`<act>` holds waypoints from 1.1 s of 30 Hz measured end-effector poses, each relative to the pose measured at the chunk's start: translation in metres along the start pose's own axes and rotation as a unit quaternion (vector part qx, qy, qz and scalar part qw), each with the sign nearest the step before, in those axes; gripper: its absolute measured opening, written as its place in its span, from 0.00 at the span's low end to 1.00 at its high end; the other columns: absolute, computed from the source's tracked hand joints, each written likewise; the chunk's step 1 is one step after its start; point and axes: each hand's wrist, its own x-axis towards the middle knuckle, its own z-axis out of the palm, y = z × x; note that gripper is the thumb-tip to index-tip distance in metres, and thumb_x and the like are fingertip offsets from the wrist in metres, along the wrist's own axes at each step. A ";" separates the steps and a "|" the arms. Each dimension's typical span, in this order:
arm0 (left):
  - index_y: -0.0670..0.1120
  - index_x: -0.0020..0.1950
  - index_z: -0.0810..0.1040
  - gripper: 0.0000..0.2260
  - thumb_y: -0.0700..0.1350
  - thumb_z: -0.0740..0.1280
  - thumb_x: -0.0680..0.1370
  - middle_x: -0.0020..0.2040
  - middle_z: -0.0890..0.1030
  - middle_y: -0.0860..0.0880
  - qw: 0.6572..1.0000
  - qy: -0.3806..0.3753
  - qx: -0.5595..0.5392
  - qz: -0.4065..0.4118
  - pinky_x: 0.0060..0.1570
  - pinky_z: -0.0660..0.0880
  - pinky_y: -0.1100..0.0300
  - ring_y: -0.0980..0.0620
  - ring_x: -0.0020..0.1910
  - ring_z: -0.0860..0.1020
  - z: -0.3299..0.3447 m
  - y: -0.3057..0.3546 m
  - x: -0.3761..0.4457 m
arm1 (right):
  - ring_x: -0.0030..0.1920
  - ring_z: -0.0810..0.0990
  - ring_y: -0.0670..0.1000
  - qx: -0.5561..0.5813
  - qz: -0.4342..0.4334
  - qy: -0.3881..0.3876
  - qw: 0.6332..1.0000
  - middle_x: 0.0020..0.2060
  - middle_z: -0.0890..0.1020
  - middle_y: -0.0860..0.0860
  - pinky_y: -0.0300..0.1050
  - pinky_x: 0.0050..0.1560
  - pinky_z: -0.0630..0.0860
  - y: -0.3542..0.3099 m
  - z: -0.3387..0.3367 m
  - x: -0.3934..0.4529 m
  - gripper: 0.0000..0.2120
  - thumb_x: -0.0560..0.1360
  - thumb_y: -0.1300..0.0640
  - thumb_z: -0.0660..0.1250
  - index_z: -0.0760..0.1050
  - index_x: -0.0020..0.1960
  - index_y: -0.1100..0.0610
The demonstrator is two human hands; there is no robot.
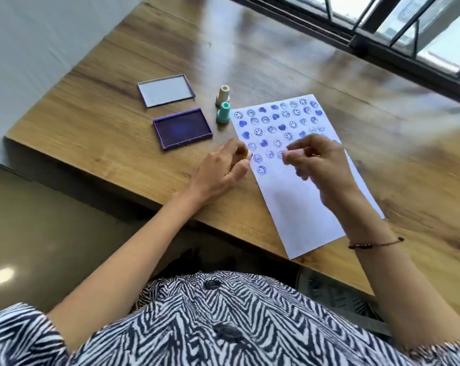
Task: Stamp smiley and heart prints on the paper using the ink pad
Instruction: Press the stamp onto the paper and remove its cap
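Wooden table [289, 62] by barred window [408, 27]; left grip [221, 170] pinches something yellow, right grip [318, 165] unclear.

Black-and-white zebra-striped shirt [223, 320] with dark buttons; short sleeves; thin dark cord bracelet [374, 244] on right wrist.

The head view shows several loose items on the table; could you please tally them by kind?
Upright stamps: 2, cream and teal
Ink pad: 1
Pad lid: 1
Paper sheet: 1
Total: 5, not counting a small yellow item, too hidden to identify, in the left hand.
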 end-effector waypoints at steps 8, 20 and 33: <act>0.47 0.50 0.77 0.10 0.49 0.65 0.72 0.43 0.78 0.56 0.984 0.077 -0.153 -0.037 0.45 0.75 0.60 0.53 0.43 0.77 0.002 0.011 -0.021 | 0.29 0.72 0.49 0.244 0.072 -0.076 0.964 0.31 0.81 0.51 0.37 0.31 0.70 -0.007 -0.001 -0.026 0.04 0.69 0.64 0.69 0.78 0.39 0.56; 0.45 0.50 0.77 0.10 0.33 0.65 0.74 0.36 0.84 0.61 0.945 0.036 -0.319 -0.060 0.39 0.72 0.74 0.66 0.38 0.78 0.003 0.023 -0.022 | 0.26 0.75 0.45 0.117 -0.075 -0.039 0.990 0.26 0.79 0.45 0.36 0.29 0.73 -0.022 0.030 -0.033 0.05 0.68 0.61 0.73 0.78 0.39 0.54; 0.46 0.47 0.80 0.06 0.37 0.67 0.74 0.38 0.82 0.53 0.976 0.039 -0.194 -0.091 0.42 0.74 0.65 0.61 0.36 0.75 -0.011 0.020 -0.023 | 0.30 0.76 0.55 -0.042 -0.121 -0.071 0.989 0.30 0.77 0.53 0.44 0.33 0.73 -0.018 0.043 -0.024 0.03 0.70 0.57 0.71 0.78 0.41 0.55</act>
